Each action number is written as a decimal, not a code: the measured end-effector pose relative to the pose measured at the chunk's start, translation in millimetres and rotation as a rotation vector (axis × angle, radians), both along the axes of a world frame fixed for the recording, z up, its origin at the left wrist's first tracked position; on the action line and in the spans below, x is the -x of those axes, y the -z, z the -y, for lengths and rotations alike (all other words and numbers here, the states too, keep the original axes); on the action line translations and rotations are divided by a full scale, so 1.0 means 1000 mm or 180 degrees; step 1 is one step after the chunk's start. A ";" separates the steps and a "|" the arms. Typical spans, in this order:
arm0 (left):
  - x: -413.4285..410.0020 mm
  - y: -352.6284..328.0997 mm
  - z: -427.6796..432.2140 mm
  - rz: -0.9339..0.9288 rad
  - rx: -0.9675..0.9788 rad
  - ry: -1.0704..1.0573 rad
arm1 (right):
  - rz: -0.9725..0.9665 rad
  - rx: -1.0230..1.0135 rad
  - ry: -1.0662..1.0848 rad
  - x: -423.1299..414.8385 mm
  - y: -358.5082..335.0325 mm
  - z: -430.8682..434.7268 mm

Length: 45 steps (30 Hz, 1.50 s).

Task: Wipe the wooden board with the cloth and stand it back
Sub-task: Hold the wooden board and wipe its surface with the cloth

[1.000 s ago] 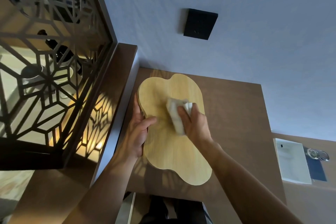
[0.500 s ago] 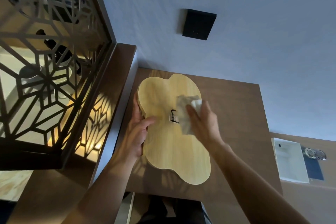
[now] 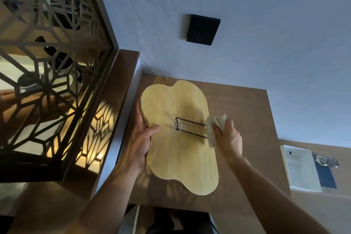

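A pale wooden board (image 3: 178, 138) with a wavy outline lies flat on a brown tabletop (image 3: 245, 112). A black wire stand (image 3: 190, 126) in a clear clip is fixed at its middle. My left hand (image 3: 141, 140) grips the board's left edge, thumb on top. My right hand (image 3: 228, 138) presses a folded whitish cloth (image 3: 213, 128) at the board's right edge, over the far end of the wire stand.
A lattice screen (image 3: 49, 74) with a wooden ledge stands close on the left. The blue-grey wall behind carries a black square panel (image 3: 202, 29). A white box (image 3: 300, 167), a dark blue card and a glass object (image 3: 326, 160) lie at the right.
My right hand slid the cloth from the board's middle to its right edge, uncovering the wire stand. My left hand kept its hold on the left edge.
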<state>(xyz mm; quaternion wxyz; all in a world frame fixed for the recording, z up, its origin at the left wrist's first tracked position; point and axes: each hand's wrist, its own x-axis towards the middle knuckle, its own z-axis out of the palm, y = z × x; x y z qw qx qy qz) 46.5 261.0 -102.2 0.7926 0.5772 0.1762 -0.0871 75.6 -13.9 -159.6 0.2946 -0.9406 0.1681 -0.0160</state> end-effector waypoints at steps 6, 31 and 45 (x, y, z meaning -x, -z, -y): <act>0.000 0.003 0.000 0.0140 -0.0083 0.0018 | 0.0387 -0.0944 -0.0803 -0.004 -0.046 -0.085; 0.002 0.005 0.002 0.0161 -0.0024 -0.0045 | -0.0044 -0.1106 -0.0512 -0.003 -0.023 -0.073; 0.002 0.002 0.002 0.0137 -0.0041 -0.0036 | 0.0191 -0.1387 -0.0417 -0.005 -0.051 -0.070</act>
